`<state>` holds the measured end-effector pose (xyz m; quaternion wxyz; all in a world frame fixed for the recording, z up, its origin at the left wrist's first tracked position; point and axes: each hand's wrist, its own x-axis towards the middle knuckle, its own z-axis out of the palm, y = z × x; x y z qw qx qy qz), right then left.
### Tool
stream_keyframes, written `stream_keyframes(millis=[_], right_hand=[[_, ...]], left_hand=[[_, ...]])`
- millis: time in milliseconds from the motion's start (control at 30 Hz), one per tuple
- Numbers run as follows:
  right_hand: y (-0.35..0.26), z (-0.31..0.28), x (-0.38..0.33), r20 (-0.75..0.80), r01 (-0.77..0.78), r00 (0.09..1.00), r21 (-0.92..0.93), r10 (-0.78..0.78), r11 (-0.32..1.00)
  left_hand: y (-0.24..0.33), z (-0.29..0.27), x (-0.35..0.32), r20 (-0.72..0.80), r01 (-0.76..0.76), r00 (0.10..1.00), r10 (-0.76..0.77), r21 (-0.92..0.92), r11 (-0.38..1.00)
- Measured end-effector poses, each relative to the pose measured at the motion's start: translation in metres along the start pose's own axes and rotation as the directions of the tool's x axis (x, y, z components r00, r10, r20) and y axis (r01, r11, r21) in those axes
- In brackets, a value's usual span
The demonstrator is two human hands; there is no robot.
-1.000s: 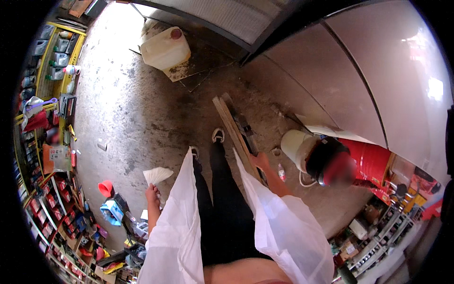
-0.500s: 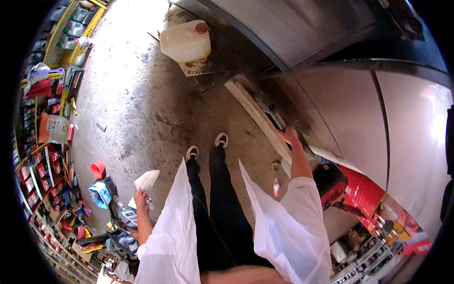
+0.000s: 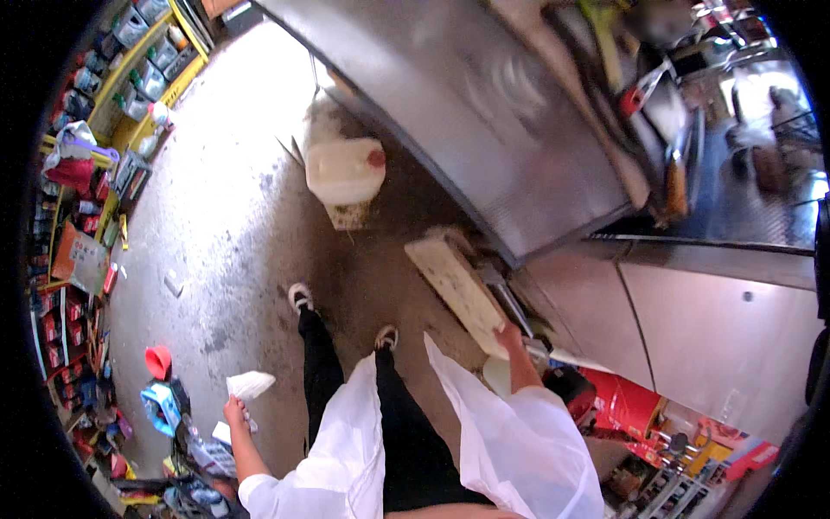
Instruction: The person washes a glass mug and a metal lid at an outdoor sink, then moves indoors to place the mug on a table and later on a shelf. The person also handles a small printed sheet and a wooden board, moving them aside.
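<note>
Board (image 3: 458,294) now lower; R hand (image 3: 510,336) grip clamped on it, L hand (image 3: 235,410) on cloth (image 3: 251,384).

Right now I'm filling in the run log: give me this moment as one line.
left hand: holds white cloth | right hand: grips pale board leaning at steel counter | white jug on floor

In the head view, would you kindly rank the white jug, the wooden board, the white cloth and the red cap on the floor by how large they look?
1. Wooden board, in the right hand.
2. White jug, close to the board; nearness makes this unsure.
3. White cloth, in the left hand.
4. Red cap, similar to the cloth.
</note>
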<state>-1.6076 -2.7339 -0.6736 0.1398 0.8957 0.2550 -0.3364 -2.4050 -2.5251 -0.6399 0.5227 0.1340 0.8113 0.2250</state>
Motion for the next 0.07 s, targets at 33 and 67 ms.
stream_keyframes(millis=[33,67], right_hand=[[0.02,0.015,-0.001,0.0,0.04,0.999,-0.005,-0.04,0.999],[-0.027,0.024,-0.017,-0.056,0.099,0.994,0.115,-0.093,0.988]], left_hand=[[0.012,0.007,0.003,-0.005,0.028,1.0,-0.028,-0.006,1.0],[0.018,0.004,0.011,-0.026,-0.017,1.0,0.017,0.002,1.0]])
